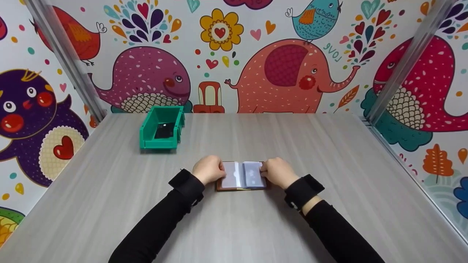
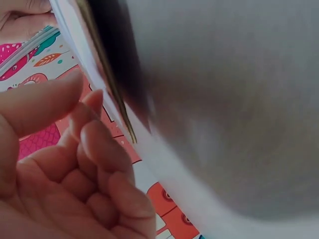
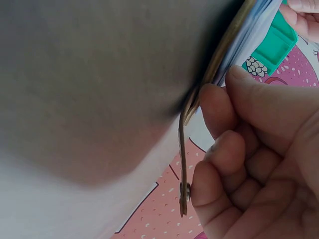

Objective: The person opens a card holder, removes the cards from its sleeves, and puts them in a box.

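Observation:
An open card holder (image 1: 230,176) with a brown cover and clear plastic sleeves lies on the table in the head view. My left hand (image 1: 209,170) holds its left edge, the thumb over the inner page; in the left wrist view the fingers of this hand (image 2: 84,149) are curled beside the cover's edge (image 2: 112,84). At the opposite edge, my right hand (image 1: 279,171) pinches the sleeves and cover between thumb and forefinger. A strap (image 3: 182,164) with a metal snap sticks out past the right hand's fingers (image 3: 219,149) in the right wrist view.
A green bin (image 1: 159,144) stands at the back left of the table (image 1: 234,226), with a black item (image 1: 164,130) inside. Walls printed with cartoon animals and metal posts (image 1: 409,62) enclose the back and sides.

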Action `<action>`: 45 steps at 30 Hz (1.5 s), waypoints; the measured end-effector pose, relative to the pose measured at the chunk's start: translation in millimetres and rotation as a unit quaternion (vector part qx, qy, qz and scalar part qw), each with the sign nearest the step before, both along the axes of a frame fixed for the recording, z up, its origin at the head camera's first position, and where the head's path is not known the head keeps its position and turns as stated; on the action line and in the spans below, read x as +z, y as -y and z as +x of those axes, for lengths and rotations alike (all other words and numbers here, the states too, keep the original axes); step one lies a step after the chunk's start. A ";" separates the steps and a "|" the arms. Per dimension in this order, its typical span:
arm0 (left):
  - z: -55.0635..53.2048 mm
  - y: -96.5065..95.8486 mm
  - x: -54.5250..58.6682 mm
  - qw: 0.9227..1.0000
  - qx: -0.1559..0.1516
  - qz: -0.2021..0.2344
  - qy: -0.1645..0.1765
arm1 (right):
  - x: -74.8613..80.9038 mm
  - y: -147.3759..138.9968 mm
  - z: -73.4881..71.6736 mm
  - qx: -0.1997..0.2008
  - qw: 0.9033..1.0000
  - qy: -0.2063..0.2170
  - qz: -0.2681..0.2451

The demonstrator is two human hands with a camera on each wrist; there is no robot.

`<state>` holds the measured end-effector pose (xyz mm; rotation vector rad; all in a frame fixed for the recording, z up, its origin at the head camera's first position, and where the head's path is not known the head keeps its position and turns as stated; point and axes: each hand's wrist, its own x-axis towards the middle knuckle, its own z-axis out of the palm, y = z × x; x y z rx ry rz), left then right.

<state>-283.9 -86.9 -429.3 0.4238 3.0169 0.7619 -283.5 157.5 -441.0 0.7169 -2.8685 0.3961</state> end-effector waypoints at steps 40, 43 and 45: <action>0.1 -5.3 -2.2 0.998 0.003 -0.058 -0.007 | 6.2 -2.3 -15.6 0.012 0.999 -0.006 -0.046; 0.6 -5.5 -2.2 0.998 0.005 -0.055 -0.007 | 5.6 -1.0 -16.5 0.004 0.999 0.007 -0.041; 1.0 -5.6 -2.1 0.998 0.004 -0.054 -0.009 | 4.6 -0.5 -17.4 0.002 0.999 0.009 -0.037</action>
